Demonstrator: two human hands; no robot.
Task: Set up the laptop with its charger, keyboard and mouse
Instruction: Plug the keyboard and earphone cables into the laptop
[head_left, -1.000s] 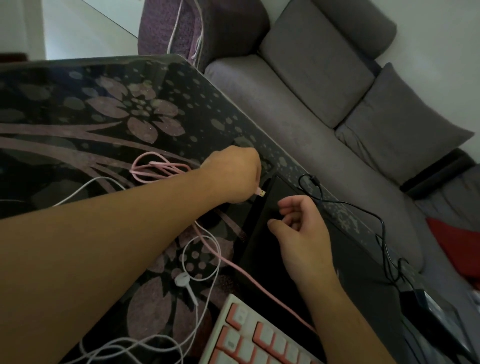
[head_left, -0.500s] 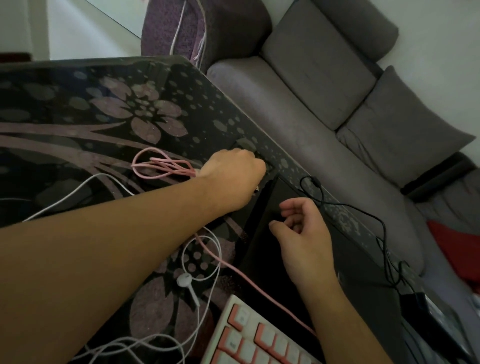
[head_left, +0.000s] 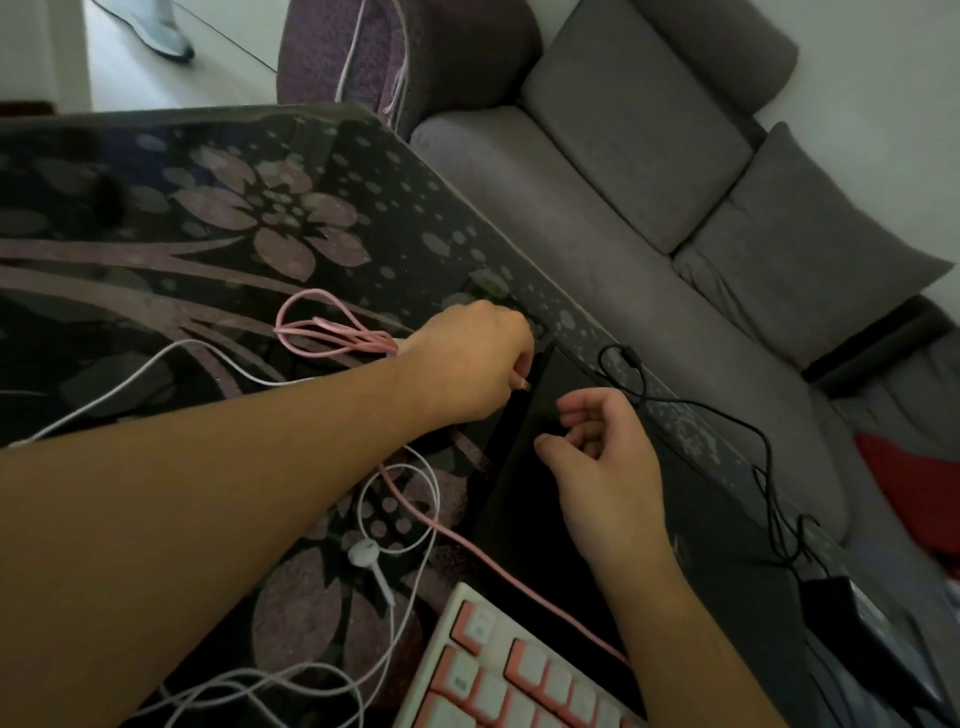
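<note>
A closed black laptop (head_left: 524, 467) lies on the flowered dark table (head_left: 156, 218). My left hand (head_left: 467, 358) grips the plug end of the pink keyboard cable (head_left: 332, 338), and the metal plug (head_left: 521, 384) sits right beside the laptop's left edge. My right hand (head_left: 602, 457) rests on the laptop lid with fingers loosely curled and holds nothing. The white and pink keyboard (head_left: 498, 670) lies at the bottom edge. A black charger cable (head_left: 644, 395) runs along the table's right edge to the charger brick (head_left: 852, 618).
White earphones (head_left: 363, 553) and their wire loop over the table near the keyboard. A grey sofa (head_left: 649, 171) with cushions stands right against the table's far side. Something red (head_left: 914, 483) lies on the sofa at the right. No mouse shows in this view.
My left hand drew the pink plug back a little from the laptop's left edge, so it shows again. My right hand stayed on the lid. The view shifted slightly.
</note>
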